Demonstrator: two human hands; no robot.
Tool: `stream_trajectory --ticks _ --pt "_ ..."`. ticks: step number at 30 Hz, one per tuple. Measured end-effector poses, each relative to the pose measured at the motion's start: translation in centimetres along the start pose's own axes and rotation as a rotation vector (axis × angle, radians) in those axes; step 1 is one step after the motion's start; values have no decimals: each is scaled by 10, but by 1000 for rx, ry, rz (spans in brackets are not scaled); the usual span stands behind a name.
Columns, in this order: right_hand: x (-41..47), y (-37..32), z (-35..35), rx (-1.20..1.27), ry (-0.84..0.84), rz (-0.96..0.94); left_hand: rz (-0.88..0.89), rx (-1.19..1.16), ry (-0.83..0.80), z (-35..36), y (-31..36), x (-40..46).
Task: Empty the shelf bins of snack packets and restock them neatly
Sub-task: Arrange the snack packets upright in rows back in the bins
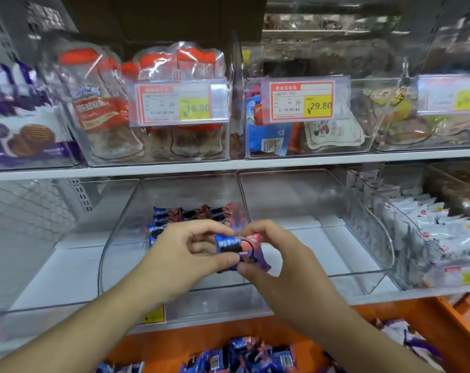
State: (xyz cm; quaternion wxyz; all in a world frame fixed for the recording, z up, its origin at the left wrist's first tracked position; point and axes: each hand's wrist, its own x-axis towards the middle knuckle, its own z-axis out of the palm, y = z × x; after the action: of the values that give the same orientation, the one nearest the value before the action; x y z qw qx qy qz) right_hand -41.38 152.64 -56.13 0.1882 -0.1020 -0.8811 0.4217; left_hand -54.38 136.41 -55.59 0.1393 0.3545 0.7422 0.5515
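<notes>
Both hands pinching one blue packet (235, 251), left hand (185, 254) and right hand (277, 262) hovering over clear bin (115, 238), packets row (191, 214) lying behind

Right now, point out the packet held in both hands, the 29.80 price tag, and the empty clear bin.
blue-and-pink snack packet (235, 250): head view, printed front between both hands.
29.80 price tag (318, 105): head view, yellow price panel.
empty clear bin (363, 274): head view, front rim.
</notes>
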Motion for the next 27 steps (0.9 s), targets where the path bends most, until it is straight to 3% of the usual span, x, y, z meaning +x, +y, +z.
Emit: stream_trajectory --ticks 6,9,20,27 --pt "4 25 -2 -275 -136 -51 -50 157 156 -13 -45 37" --pt "6 36 -2 -295 -130 -50 -77 272 162 -9 -77 61" --pt "7 50 -3 -309 -137 -103 92 870 105 11 -114 110" --pt "6 49 -2 -275 -145 -70 69 867 101 10 -118 111"
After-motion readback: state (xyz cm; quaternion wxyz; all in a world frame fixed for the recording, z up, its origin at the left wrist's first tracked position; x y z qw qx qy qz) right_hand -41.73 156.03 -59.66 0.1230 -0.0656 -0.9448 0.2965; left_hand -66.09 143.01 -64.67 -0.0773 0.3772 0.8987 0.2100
